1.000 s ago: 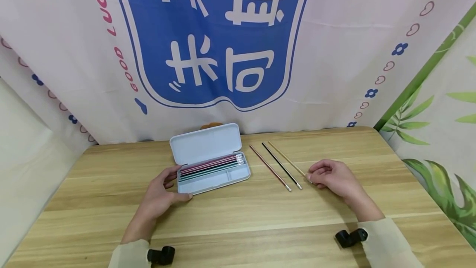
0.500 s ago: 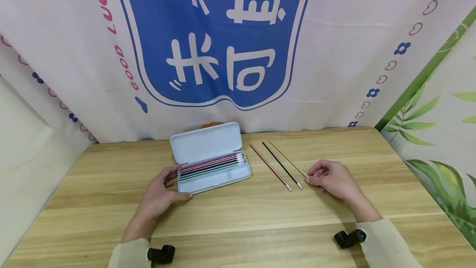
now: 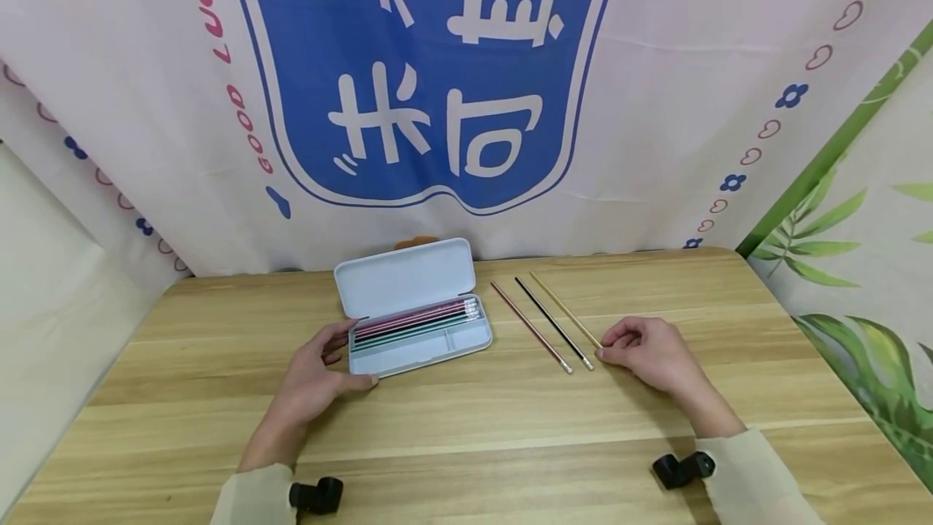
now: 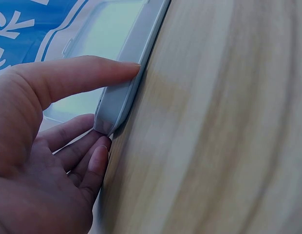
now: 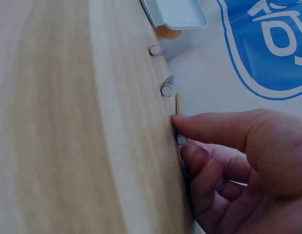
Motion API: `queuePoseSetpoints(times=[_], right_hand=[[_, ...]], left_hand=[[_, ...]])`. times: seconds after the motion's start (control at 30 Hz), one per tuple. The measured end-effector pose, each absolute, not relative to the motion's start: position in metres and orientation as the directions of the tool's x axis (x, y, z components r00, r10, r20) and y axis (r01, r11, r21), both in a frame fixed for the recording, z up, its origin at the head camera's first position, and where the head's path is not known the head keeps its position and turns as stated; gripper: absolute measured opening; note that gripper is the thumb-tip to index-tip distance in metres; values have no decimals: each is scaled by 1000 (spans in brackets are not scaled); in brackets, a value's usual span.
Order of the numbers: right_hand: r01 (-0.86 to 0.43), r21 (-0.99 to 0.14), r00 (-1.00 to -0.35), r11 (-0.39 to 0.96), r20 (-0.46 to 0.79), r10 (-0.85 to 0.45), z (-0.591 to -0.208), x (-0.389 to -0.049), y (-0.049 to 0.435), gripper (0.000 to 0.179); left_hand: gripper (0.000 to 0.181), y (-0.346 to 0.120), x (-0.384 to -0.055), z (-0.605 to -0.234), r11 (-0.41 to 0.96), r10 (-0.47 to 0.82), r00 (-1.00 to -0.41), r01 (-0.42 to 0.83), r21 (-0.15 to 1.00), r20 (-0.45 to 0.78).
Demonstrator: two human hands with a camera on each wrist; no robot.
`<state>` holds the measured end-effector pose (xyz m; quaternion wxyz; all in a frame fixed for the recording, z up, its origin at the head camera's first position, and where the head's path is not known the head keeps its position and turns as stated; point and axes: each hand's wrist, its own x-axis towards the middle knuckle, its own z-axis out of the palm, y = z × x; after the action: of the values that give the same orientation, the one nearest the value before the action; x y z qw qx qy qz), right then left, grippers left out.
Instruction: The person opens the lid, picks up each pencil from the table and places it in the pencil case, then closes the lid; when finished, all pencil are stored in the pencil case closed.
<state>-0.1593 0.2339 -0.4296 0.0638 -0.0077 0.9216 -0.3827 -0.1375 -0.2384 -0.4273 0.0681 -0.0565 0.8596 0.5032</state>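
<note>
A light blue pencil case (image 3: 419, 359) lies open on the table, its lid tilted back. Several pink and green pencils (image 3: 411, 324) with white erasers fill its rear part. At the case's left end my left hand (image 3: 309, 383) holds it, thumb on the front edge (image 4: 126, 80) and fingers by the end wall. To the right, my right hand (image 3: 652, 353) pinches the eraser end of a yellow pencil (image 3: 567, 310) between thumb and fingers; the pencil lies along the table. Left of it lie a black pencil (image 3: 554, 322) and a red pencil (image 3: 530, 326), roughly parallel.
The wooden table (image 3: 466, 444) ends at the back against a white curtain (image 3: 619, 209) with a blue printed panel. An orange-brown object (image 3: 415, 241) shows partly behind the case lid. Black camera mounts (image 3: 317, 496) sit at both sleeves.
My right hand has shifted very slightly left, still pinching the yellow pencil's end. The left hand and the pencil case hold their places.
</note>
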Motion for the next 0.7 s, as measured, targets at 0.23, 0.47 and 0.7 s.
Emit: queuePoseSetpoints(times=[0.23,0.47,0.7], right_hand=[[12,-679,-993,734,-94,-70,-431,-157,231,20],[-12,-666,-993,746,-77,-85,-431,-157,231,18],[-21,-657,-993,754,-77,-95,-431,-157,231,17]], left_hand=[[98,-238,-137,-427,491,-31,-984,-166,855,-173],[97,-238,-136,-426,479,-36,-984,-171,861,-176],[97,-238,-136,-426,474,-36,-983,-174,863,-178]])
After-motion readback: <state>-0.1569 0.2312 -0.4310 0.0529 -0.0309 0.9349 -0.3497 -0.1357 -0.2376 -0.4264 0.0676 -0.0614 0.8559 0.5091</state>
